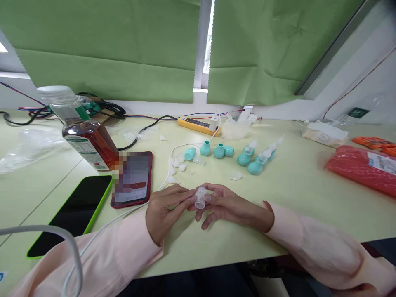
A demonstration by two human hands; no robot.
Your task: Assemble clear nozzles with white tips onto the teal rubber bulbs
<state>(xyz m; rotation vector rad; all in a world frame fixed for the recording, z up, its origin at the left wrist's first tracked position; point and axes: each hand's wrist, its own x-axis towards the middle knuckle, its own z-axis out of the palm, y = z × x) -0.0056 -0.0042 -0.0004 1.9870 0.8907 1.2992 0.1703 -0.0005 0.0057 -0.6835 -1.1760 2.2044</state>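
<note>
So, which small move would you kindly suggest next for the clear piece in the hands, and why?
I would probably bring the clear piece to the leftmost upright teal bulb: the left hand and right hand already hold it, that bulb's mouth looks open, and the front right bulb has a clear piece at its neck.

Wearer's left hand [170, 208]: palm inward, thumb and fingertips pinched shut; right hand [227, 204]: thumb and upper fingers closed, lower fingers loosely curled; fingertips of both nearly meeting; forearms in pale pink sleeves, angled inward from either side
</note>
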